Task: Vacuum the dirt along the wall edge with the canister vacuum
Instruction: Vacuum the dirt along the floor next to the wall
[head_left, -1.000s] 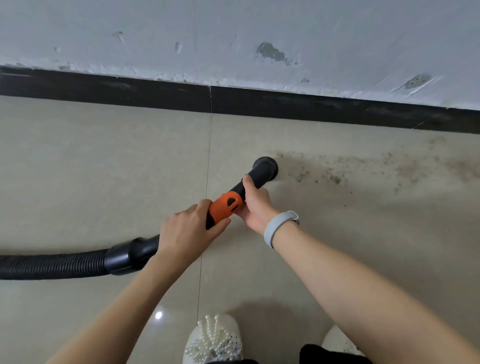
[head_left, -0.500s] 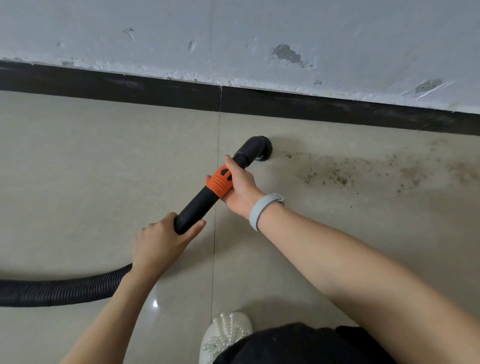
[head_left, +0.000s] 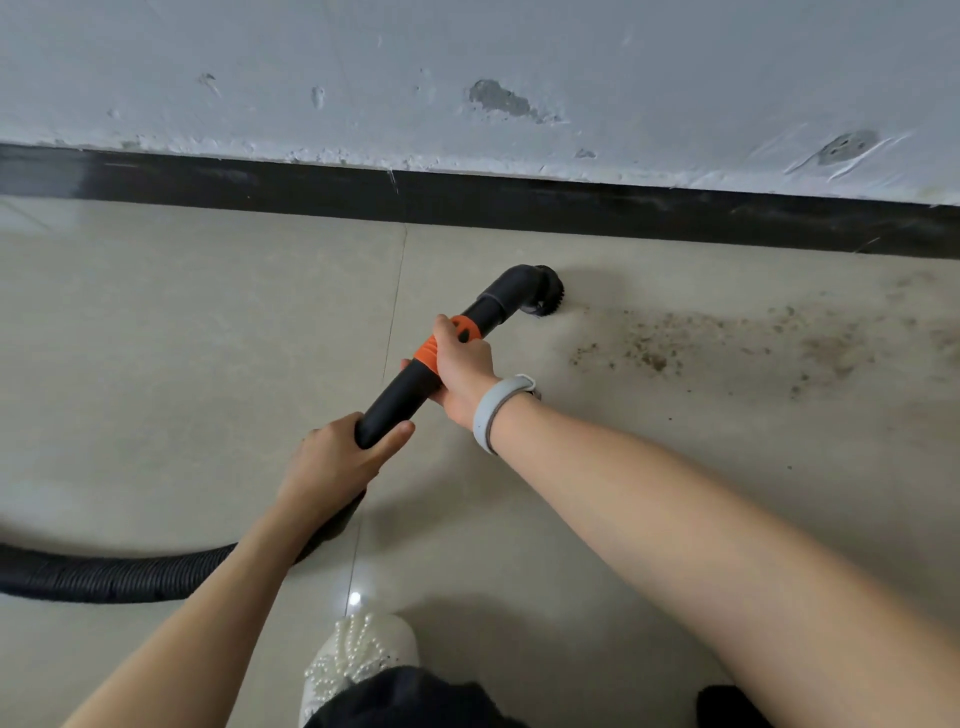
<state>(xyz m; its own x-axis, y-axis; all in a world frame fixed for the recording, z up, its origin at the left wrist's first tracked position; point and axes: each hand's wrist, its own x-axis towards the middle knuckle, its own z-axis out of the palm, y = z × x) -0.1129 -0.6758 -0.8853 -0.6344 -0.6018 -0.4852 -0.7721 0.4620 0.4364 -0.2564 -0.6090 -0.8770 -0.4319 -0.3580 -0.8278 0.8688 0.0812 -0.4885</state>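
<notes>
Both hands (head_left: 332, 462) (head_left: 460, 371) around vacuum wand (head_left: 400, 389)

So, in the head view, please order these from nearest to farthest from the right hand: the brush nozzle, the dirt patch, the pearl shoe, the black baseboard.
From the right hand:
1. Brush nozzle, just ahead, on the floor.
2. Dirt patch, to the right; its near edge is comparable to the baseboard.
3. Black baseboard, ahead, along the wall.
4. Pearl shoe, behind, at the bottom edge.

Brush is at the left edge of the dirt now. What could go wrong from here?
The brush head sits left of the dirt patch, so a fast sweep might scatter grit rather than lift it. The hose trails by the beaded shoe, a possible snag. The dirt stretches to the picture's right edge, so a short pass could miss some.
</notes>
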